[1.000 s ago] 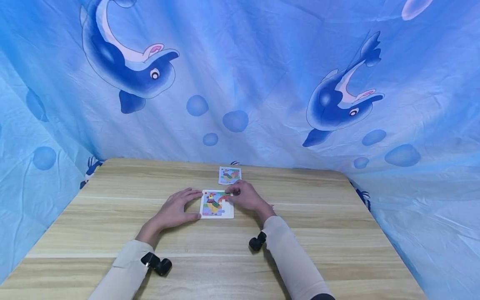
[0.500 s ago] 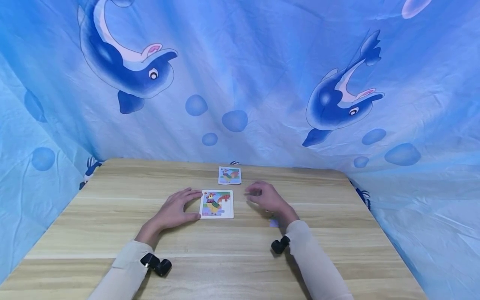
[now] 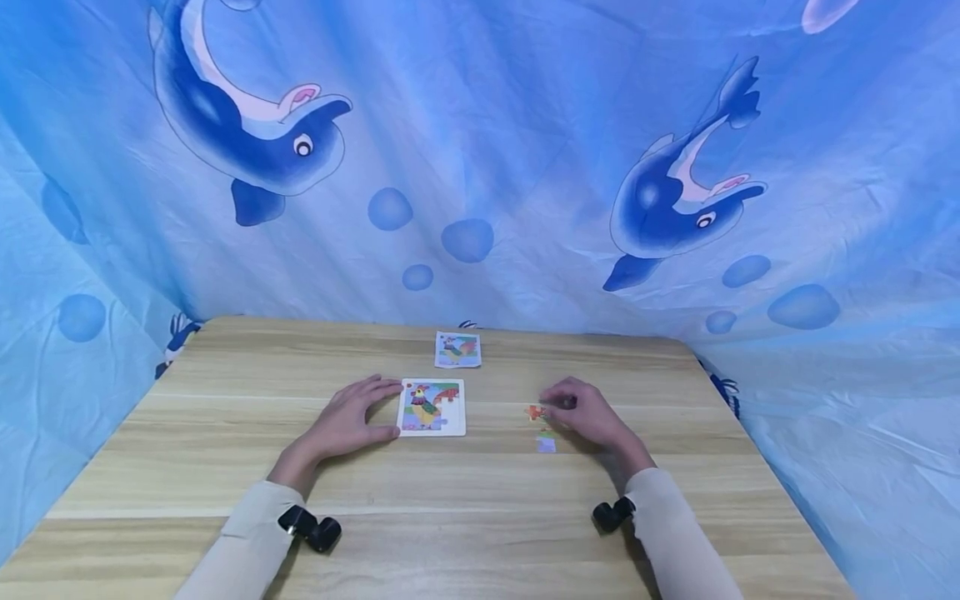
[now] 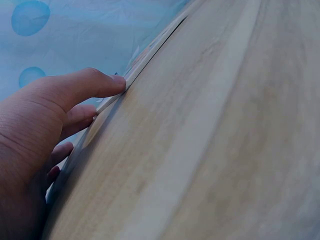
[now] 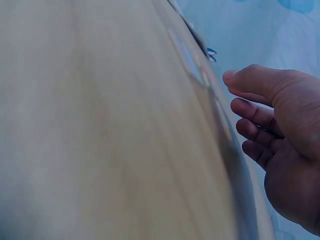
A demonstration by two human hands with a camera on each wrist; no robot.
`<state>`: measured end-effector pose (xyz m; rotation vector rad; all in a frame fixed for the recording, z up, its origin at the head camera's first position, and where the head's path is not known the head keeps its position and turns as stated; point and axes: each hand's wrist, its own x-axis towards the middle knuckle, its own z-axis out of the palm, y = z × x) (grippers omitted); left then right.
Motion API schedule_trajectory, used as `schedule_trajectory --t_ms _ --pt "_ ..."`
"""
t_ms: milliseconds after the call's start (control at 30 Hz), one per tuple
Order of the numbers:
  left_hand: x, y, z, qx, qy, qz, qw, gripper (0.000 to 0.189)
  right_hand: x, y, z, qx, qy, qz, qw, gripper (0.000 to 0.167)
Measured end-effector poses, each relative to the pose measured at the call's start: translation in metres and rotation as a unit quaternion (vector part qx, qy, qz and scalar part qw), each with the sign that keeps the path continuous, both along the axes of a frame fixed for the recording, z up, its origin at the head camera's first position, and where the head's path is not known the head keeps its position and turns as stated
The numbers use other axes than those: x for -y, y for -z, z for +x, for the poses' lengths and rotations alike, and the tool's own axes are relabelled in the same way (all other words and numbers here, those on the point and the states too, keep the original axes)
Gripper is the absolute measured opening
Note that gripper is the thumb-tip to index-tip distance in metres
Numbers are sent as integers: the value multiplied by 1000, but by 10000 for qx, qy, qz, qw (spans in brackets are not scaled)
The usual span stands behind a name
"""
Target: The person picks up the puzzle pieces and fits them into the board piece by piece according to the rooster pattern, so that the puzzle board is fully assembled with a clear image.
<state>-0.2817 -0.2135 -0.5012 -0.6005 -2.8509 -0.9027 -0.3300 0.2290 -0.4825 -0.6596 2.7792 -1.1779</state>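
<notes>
A white-framed jigsaw puzzle with a rooster picture lies flat on the table. Its lower right part shows bare white backing. My left hand rests along the puzzle's left edge, forefinger near the upper corner and thumb near the lower; the left wrist view has the thumb right at the rim. To the right lie loose puzzle pieces: an orange-red one and a lilac one, with some green between. Over them hovers my right hand, fingertips right beside the orange-red piece, fingers loosely bent with nothing between them.
A picture card with the same rooster lies behind the puzzle, near the back edge of the wooden table. A blue dolphin-print curtain hangs behind and at both sides. Each wrist carries a small black camera.
My right hand has moved away from the puzzle's upper right corner, rightward to the loose pieces. The left hand has stayed at the puzzle's left edge.
</notes>
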Motion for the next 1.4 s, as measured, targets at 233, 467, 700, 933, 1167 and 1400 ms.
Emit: schedule_trajectory --t_ms 233,467,700,933,1167,1400 --pt "0 0 0 12 -4 -18 10000 76 -9 7 5 -60 -131 -47 9999 22" --pt "0 -1 0 7 3 -18 10000 75 -5 8 5 -21 -60 44 10000 22" --pt "0 -1 0 28 10 11 10000 75 -3 9 5 -36 70 25 10000 21" --pt "1 0 0 16 26 31 10000 74 -2 8 6 -90 121 39 9999 20" --pt "0 0 1 47 21 34 10000 74 -2 10 5 -134 148 -19 9998 19" --pt "0 -1 2 35 -7 46 10000 74 10 8 1 -207 159 -201 9995 19"
